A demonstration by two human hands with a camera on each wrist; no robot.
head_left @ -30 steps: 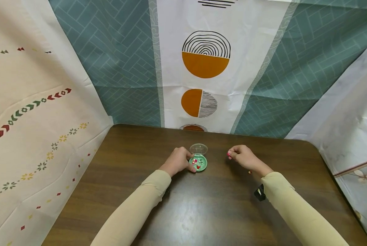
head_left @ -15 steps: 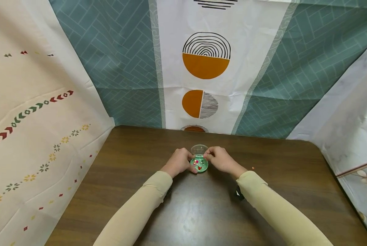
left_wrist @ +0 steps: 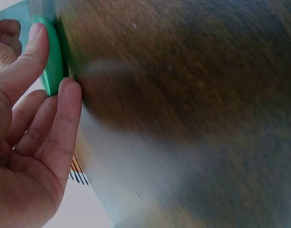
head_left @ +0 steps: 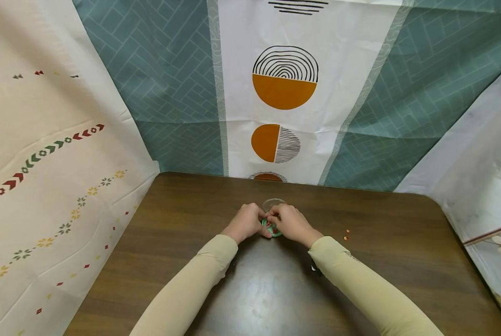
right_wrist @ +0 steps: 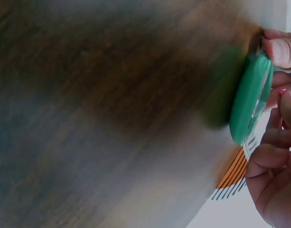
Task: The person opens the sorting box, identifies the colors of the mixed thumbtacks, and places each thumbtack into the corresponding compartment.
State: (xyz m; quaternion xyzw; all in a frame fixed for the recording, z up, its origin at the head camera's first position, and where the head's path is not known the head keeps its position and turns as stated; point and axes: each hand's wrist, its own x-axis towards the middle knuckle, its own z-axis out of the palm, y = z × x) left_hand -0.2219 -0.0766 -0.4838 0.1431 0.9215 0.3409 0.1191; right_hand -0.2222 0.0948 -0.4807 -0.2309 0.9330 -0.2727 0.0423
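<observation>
A small round green case (head_left: pixel 277 233) with a clear lid (head_left: pixel 274 202) tipped up stands on the table, small red and pink pieces inside. My left hand (head_left: pixel 247 223) grips it from the left side; in the left wrist view the thumb lies on the rim of the green case (left_wrist: pixel 54 71) with fingers at its side. Over the case is my right hand (head_left: pixel 292 226), hiding part of its inside. In the right wrist view, my right hand (right_wrist: pixel 273 175) pinches a tiny pink piece (right_wrist: pixel 282 90) beside the case's open face.
Two tiny orange-red pieces (head_left: pixel 346 238) lie on the brown wooden table (head_left: pixel 191 200) to the right of my right hand. A patterned cloth (head_left: pixel 183 93) hangs behind the table, with more cloth at both sides.
My right hand has moved left from the right part of the table to over the case, carrying the pink piece. My left hand has kept its hold on the case.
</observation>
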